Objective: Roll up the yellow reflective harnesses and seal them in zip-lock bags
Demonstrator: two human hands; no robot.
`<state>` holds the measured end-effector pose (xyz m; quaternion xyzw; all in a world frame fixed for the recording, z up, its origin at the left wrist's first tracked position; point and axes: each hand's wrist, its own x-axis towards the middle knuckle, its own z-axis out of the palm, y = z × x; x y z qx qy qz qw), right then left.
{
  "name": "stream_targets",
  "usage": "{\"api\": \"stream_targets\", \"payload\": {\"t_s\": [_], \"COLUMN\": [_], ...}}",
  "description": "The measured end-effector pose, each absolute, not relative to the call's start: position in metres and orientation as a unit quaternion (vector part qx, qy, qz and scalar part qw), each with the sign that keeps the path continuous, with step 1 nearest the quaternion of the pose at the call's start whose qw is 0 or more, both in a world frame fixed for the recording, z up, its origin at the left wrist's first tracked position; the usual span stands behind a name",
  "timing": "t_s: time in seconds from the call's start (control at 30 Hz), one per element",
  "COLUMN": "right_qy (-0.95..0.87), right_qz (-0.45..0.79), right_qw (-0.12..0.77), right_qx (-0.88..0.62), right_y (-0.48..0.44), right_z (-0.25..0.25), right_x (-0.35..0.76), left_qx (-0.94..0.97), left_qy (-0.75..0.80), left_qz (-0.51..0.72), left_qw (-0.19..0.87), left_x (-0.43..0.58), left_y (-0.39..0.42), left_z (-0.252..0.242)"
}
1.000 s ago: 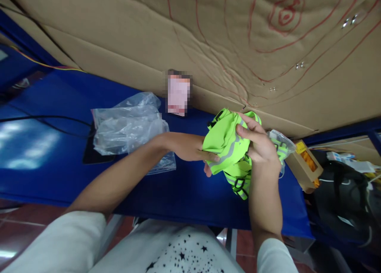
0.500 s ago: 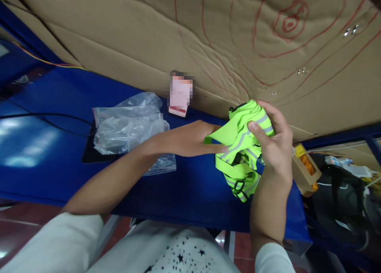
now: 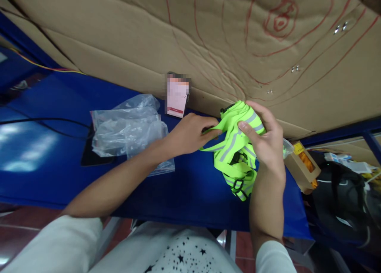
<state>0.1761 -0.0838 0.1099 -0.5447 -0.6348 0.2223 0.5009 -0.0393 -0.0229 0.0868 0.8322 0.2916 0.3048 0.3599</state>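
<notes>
A neon yellow-green reflective harness [image 3: 235,146] of folded elastic straps, with grey stripes and black buckles, is held up over the blue table [image 3: 190,193]. My right hand [image 3: 266,136] wraps round its bundled upper part from the right, thumb pressed on the front. From the left, my left hand [image 3: 193,134] pinches a loose strap between thumb and fingers. Lower straps and a black slider buckle hang beneath the bundle. Part of the harness is hidden behind my right hand.
Clear plastic bags [image 3: 127,130] lie at left on a dark flat pad [image 3: 95,158]. A phone [image 3: 177,94] leans against the cardboard wall [image 3: 119,39]. At right are a small cardboard box [image 3: 302,168] and a large black object [image 3: 333,197]. Black cables cross the table's left side.
My left hand has drawn slightly back to the left, pulling the strap out from the bundle. My right hand keeps its hold. The view has shifted a little.
</notes>
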Motion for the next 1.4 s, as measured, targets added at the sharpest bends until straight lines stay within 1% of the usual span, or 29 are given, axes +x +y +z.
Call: {"api": "stream_targets", "payload": {"t_s": [0.07,0.2,0.27,0.37,0.43,0.5,0.6,0.67,0.9,1.0,1.07,1.13,1.3,1.4], "right_qy": [-0.637,-0.632,-0.634,-0.641,-0.645,-0.648,-0.644,-0.64,-0.586,-0.565,-0.543,-0.518,-0.477,-0.461], "right_qz": [0.221,0.242,0.216,0.141,0.109,0.102,0.123,0.156,0.231,0.327,0.427,0.497,0.547,0.557], "right_qw": [0.501,0.506,0.51,0.51,0.506,0.505,0.505,0.504,0.538,0.524,0.487,0.459,0.465,0.471], "right_qx": [-0.543,-0.535,-0.54,-0.556,-0.562,-0.562,-0.561,-0.559,-0.56,-0.547,-0.535,-0.524,-0.507,-0.505], "right_y": [-0.081,-0.075,-0.074,-0.074,-0.074,-0.075,-0.074,-0.073,-0.072,-0.076,-0.077,-0.075,-0.065,-0.062], "right_z": [0.106,0.1,0.099,0.099,0.099,0.099,0.098,0.095,0.092,0.096,0.097,0.096,0.089,0.085], "right_x": [0.175,0.173,0.171,0.164,0.159,0.155,0.153,0.154,0.157,0.155,0.155,0.157,0.159,0.153], "left_qx": [0.837,0.815,0.804,0.779,0.773,0.784,0.787,0.78,0.751,0.774,0.796,0.817,0.858,0.87], "left_qy": [0.277,0.255,0.245,0.244,0.244,0.249,0.255,0.22,0.098,0.062,0.049,0.045,0.085,0.143], "left_qz": [0.304,0.281,0.26,0.251,0.253,0.256,0.269,0.256,0.117,0.095,0.096,0.112,0.177,0.196], "left_qw": [0.362,0.438,0.476,0.521,0.528,0.508,0.494,0.527,0.642,0.623,0.595,0.564,0.474,0.429], "left_x": [-0.035,-0.033,-0.035,-0.037,-0.035,-0.031,-0.022,-0.02,-0.024,-0.026,-0.028,-0.032,-0.038,-0.041], "left_y": [-0.023,-0.016,-0.012,-0.012,-0.015,-0.019,-0.02,-0.017,-0.002,-0.004,-0.005,-0.007,-0.003,0.003], "left_z": [0.082,0.076,0.077,0.081,0.081,0.075,0.063,0.055,0.04,0.041,0.044,0.051,0.06,0.057]}}
